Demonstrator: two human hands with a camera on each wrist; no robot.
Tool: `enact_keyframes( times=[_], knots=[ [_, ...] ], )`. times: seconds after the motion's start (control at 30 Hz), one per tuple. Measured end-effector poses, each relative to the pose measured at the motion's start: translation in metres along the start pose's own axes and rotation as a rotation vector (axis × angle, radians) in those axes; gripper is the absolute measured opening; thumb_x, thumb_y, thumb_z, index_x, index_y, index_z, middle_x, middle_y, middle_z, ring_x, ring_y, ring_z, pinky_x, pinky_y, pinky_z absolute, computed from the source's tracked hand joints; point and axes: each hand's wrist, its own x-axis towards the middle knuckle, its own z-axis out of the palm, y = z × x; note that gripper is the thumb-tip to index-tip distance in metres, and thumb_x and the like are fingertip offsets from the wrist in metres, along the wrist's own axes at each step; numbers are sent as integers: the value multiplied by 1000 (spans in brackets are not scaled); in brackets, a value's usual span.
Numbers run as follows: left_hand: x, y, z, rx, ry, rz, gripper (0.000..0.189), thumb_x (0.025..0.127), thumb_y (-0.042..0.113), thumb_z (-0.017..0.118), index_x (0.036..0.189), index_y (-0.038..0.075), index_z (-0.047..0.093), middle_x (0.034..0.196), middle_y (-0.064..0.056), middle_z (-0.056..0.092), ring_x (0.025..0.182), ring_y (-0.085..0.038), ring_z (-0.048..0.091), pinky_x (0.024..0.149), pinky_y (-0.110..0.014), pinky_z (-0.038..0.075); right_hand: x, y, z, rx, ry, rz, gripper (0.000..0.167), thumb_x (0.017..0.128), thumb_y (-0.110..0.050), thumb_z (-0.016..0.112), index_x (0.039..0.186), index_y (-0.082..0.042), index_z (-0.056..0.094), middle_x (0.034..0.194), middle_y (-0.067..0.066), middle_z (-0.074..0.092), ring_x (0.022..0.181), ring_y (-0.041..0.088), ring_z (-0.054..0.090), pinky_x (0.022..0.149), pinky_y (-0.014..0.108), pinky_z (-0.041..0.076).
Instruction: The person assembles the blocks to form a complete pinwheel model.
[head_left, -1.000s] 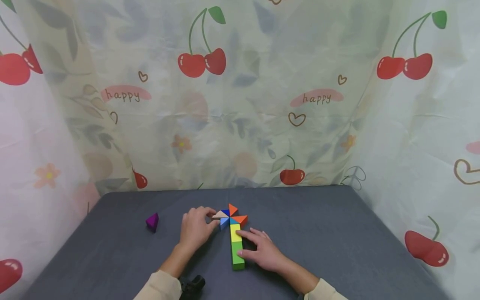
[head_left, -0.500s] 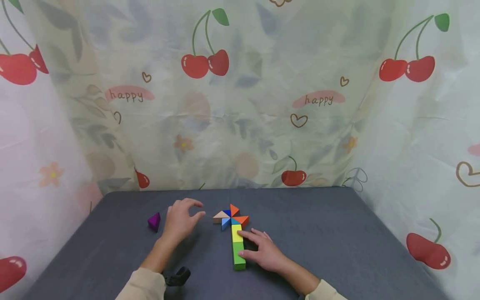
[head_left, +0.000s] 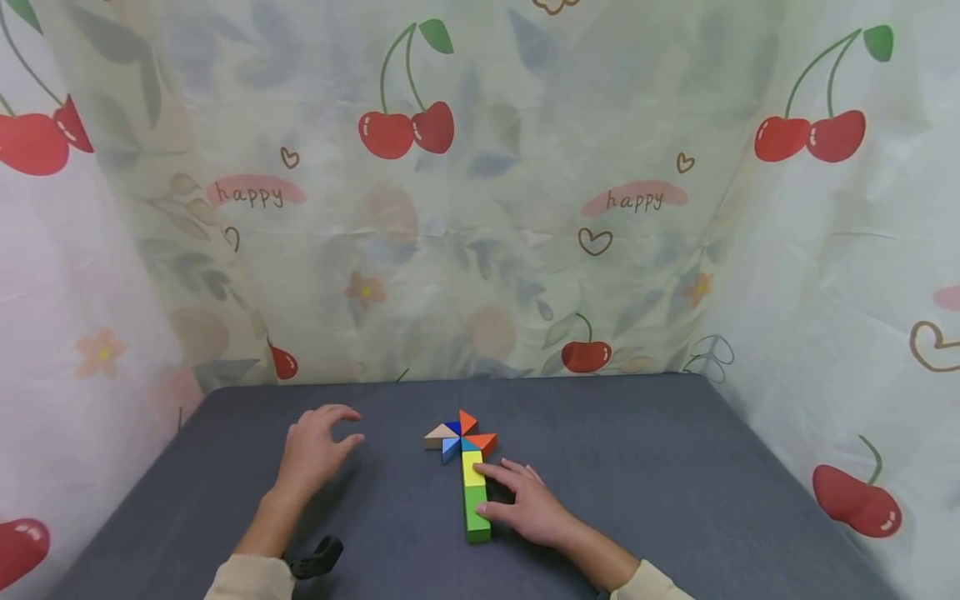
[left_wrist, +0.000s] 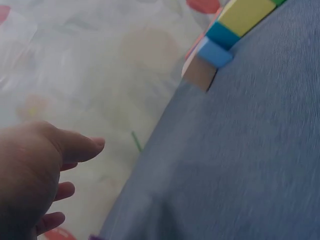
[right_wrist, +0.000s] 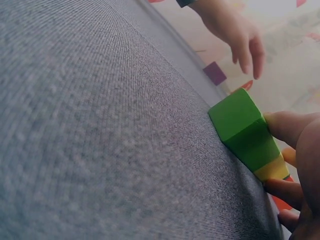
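My left hand [head_left: 315,450] hovers over the left part of the table, thumb and fingers apart with nothing between them. A purple block [right_wrist: 214,73] stands below it in the right wrist view; in the head view that hand hides it. My right hand [head_left: 528,504] rests its fingertips on the yellow block [head_left: 472,469] and its thumb on the green block [head_left: 476,508]. These two blocks lie end to end in a line. At their far end, several triangular blocks fan out around one point, among them a beige one [head_left: 441,433], a light blue one [head_left: 449,449] and an orange one [head_left: 482,442].
A dark grey cloth [head_left: 637,483] covers the table. Pale curtains [head_left: 480,208] printed with cherries enclose it at the back and both sides. A black wrist-camera mount [head_left: 318,558] hangs beside the left forearm, above the cloth.
My left hand has let go of the beige triangular block and moved left, over the purple block, which it now hides in the head view. The right hand has stayed in place.
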Motion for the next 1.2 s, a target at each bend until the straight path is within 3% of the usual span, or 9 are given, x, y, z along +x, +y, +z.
enact_keyframes(
  times=[0.27, 0.67, 1.2],
  knots=[
    [-10, -26, -14, 27, -24, -31, 31, 84, 21, 77, 113, 11, 70, 125, -17, 61, 107, -40, 51, 87, -63, 34, -1, 2, 0, -9, 14, -28, 57, 88, -44, 69, 140, -25, 54, 144, 7, 49, 139, 38, 29, 110, 63, 8],
    [-22, -59, -11, 160, -36, -141, 49, 80, 33, 80, 121, 9, 66, 124, -22, 59, 107, -46, 51, 77, -62, 36, -3, 0, 0, -19, 17, -35, 57, 89, -45, 68, 140, -25, 54, 144, 9, 48, 139, 38, 30, 110, 63, 10],
    [-21, -66, -14, 170, -80, -177, 60, 78, 41, 80, 124, 7, 64, 113, -26, 64, 94, -44, 54, 76, -60, 37, -3, 1, 0, -6, 13, -36, 58, 89, -47, 68, 140, -25, 54, 145, 12, 47, 139, 39, 30, 110, 64, 8]
  ],
)
